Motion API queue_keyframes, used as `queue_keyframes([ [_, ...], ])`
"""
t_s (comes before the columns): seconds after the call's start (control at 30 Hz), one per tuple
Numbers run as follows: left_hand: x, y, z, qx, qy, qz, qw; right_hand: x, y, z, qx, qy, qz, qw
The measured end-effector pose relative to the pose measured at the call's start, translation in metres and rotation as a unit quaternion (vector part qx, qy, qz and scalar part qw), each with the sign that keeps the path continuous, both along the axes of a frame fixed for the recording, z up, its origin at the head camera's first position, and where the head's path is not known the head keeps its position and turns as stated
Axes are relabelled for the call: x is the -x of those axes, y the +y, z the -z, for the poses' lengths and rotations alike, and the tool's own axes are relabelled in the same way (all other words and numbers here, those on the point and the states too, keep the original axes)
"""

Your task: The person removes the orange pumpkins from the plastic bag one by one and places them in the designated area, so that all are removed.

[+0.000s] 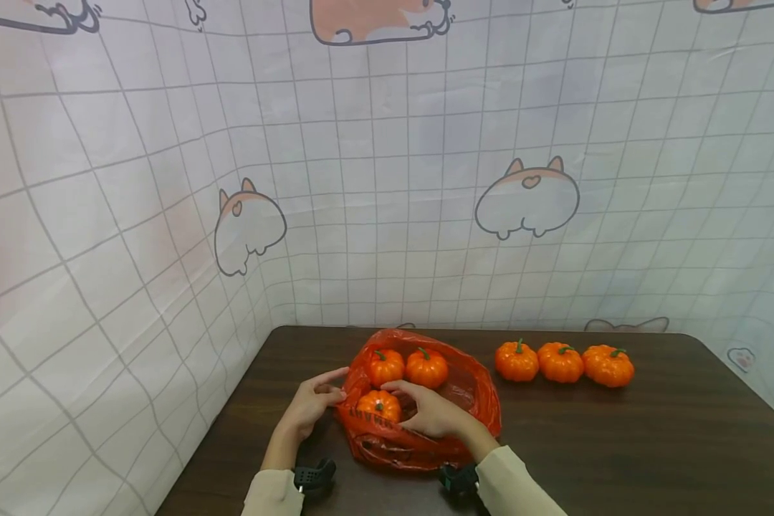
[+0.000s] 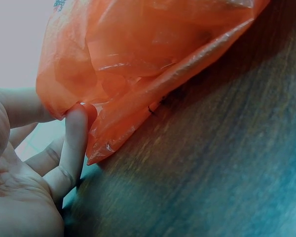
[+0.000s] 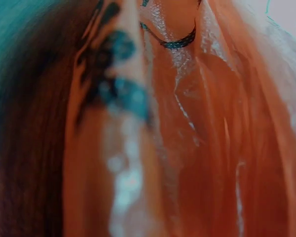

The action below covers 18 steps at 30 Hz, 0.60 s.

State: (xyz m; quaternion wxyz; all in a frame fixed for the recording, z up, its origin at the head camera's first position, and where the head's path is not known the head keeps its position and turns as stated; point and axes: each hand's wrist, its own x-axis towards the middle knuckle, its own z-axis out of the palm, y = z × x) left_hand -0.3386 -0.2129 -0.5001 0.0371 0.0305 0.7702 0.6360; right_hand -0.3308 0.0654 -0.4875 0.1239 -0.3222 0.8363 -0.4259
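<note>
A red plastic bag [image 1: 419, 441] with dark print lies with its mouth wide and facing up. At its left rim my left hand [image 1: 309, 405] pinches the film; the left wrist view has fingertips [image 2: 76, 116] at a fold of the bag [image 2: 138, 54]. Inside the bag, my right hand [image 1: 428, 412] holds a small orange pumpkin [image 1: 378, 405] near the front wall, fingers at its far side and thumb at its near right. Two more pumpkins, one left [image 1: 385, 370] and one right [image 1: 428, 370], sit behind it in the bag. In the right wrist view, bag film [image 3: 212, 123] hides the fingers.
Three orange pumpkins, left [image 1: 517, 361], middle [image 1: 560, 363] and right [image 1: 609, 367], stand in a row on the dark wooden table [image 1: 651, 444], right of the bag. A white grid-patterned cloth [image 1: 387, 215] with dog drawings hangs behind and to the left.
</note>
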Motion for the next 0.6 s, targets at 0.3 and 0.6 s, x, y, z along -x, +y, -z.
queue_keyframes([
  [0.3, 0.0005, 0.0005, -0.0014, 0.0, 0.002, 0.003, 1.0, 0.0033, 0.0003, 0.0009, 0.016, 0.005, 0.007, 0.9998],
  [0.6, 0.0016, -0.0006, 0.0018, 0.002, 0.001, -0.002, 1.0, 0.0024, 0.0047, -0.0005, 0.045, -0.013, 0.025, 0.9986],
])
